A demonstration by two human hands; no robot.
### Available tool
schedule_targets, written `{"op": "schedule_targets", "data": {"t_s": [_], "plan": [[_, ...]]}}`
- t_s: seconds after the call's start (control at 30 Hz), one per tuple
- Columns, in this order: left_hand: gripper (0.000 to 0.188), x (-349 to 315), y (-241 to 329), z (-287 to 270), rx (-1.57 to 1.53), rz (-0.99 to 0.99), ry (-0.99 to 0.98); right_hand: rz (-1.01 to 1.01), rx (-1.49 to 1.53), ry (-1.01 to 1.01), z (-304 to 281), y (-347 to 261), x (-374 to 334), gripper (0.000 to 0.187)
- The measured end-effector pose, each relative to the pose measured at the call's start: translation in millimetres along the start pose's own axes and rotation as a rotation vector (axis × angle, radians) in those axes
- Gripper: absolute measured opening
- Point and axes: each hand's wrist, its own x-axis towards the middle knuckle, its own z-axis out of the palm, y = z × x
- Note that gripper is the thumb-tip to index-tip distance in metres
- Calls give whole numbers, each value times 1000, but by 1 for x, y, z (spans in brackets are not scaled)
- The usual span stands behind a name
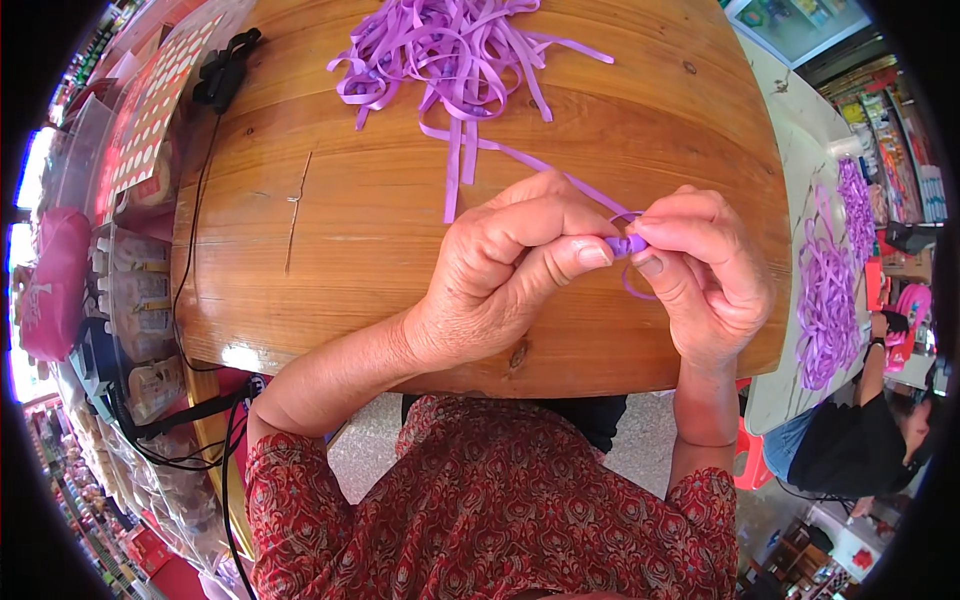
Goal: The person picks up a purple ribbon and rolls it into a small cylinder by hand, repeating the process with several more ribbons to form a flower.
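Right of the frame's centre, both hands are meeting over the near edge of the round wooden bench [400, 250]. The left hand [500, 275] is curling closed, its thumb and forefinger pinching a small folded knot of purple ribbon [627, 244]. The right hand [705, 275] is gripping the same knot from the other side, fingertips touching those of the left. A thin ribbon strand [545, 165] is trailing from the knot up toward the loose pile of purple ribbons [450, 50] lying at the top centre of the frame. A black cable [195, 215] is running down the bench's left edge. At the right of the frame, another heap of purple ribbons [825, 300] is lying on a pale table [800, 160], with a seated person [860, 440] beside it.
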Motion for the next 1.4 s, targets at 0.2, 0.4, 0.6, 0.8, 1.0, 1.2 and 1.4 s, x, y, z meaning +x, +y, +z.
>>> {"op": "schedule_targets", "data": {"t_s": [0.2, 0.4, 0.6, 0.8, 1.0, 1.2, 1.4], "plan": [[12, 1, -3, 0, 5, 25, 11, -50, -12, -66, -1, 2, 2, 18], [10, 0, -4, 1, 42, -4, -22, -57, -10, -73, -1, 1, 3, 17], [10, 2, -5, 1, 95, 18, -36, -84, -29, -67, 0, 2, 4, 18], [10, 2, -4, -1, 154, 58, -69, -10, -77, -46, -1, 1, 3, 21], [11, 3, -3, -3, 126, 23, -121, -12, -61, -80, -2, 4, 2, 20], [10, 3, -3, -3, 174, 44, -125, -82, -12, -120, -3, 6, 5, 21], [12, 2, -6, -3, 309, 214, -58, -131, -166, -120, -3, 1, 3, 22]]}}
